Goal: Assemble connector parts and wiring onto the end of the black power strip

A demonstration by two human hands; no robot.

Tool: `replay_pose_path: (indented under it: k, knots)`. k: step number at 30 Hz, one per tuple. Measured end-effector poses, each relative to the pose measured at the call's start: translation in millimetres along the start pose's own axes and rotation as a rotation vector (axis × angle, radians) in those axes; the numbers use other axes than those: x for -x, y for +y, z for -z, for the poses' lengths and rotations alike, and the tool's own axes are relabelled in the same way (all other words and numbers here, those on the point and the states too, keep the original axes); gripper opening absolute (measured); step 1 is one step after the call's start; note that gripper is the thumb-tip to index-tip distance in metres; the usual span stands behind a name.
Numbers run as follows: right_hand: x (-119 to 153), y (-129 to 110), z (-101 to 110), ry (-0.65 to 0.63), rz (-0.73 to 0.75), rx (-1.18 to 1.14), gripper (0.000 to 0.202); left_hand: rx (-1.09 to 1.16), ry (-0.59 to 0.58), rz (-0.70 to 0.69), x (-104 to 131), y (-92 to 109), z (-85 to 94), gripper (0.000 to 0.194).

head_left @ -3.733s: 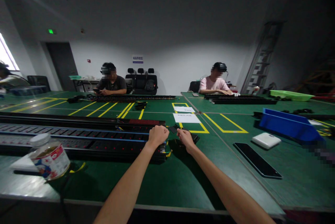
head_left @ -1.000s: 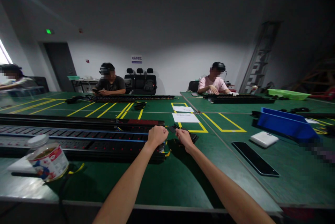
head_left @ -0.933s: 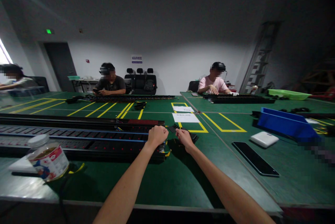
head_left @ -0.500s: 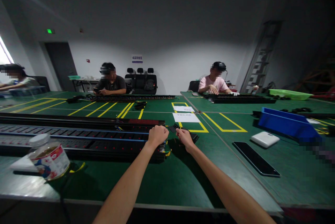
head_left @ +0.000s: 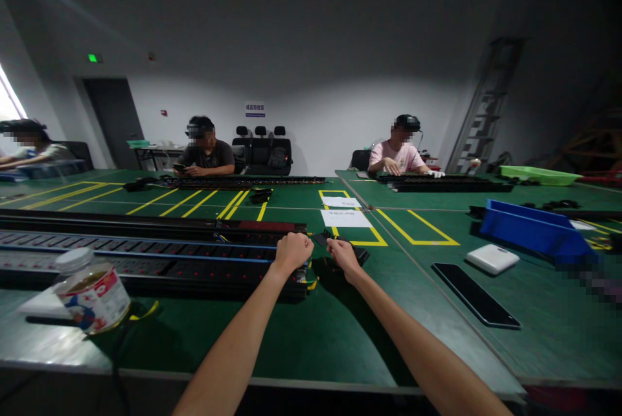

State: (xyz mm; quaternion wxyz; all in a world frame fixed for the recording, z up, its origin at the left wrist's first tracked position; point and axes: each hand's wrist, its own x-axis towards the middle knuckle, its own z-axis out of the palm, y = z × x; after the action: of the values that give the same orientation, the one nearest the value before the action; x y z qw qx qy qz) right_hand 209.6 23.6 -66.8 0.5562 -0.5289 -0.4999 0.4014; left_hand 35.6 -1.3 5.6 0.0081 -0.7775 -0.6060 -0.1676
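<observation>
My left hand (head_left: pixel 293 251) is closed at the right end of a long black panel assembly (head_left: pixel 194 269) with blue lines and small red dots. Whatever its fingers grip there is hidden behind the hand. Just to the right, my right hand (head_left: pixel 346 256) is pinched shut on a small flat black part (head_left: pixel 321 238), which lies between the two hands. Yellow and green wires (head_left: pixel 311 284) stick out of the panel's end below my left hand. Other dark pieces (head_left: pixel 360 254) lie behind my right hand, partly covered by it.
A clear jar (head_left: pixel 97 296) stands front left. To the right lie a black tablet-like slab (head_left: pixel 476 294), a white box (head_left: pixel 492 258) and a blue bin (head_left: pixel 534 231). White papers (head_left: pixel 346 218) lie beyond my hands. Several people sit across the green table (head_left: pixel 286 345).
Both my hands stay in the same place with their fingers closed. Across the table, the right-hand person's bare hand has shifted slightly.
</observation>
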Motion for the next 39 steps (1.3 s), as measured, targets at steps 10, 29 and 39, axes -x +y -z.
replay_pose_path:
  k: [10, 29, 39]
  knots:
    - [2.4, -4.2, -0.6, 0.005, -0.018, 0.007, 0.038, -0.015, 0.032, -0.016, -0.9, -1.1, -2.4, 0.041]
    - [2.3, -4.4, 0.1, -0.008, -0.013, 0.022, 0.039, -0.009, 0.032, -0.021, -1.0, -1.5, -4.0, 0.042]
    - [-1.0, -1.2, -0.6, 0.014, -0.007, 0.022, 0.041, -0.008, 0.028, -0.014, -0.7, -0.5, -3.2, 0.044]
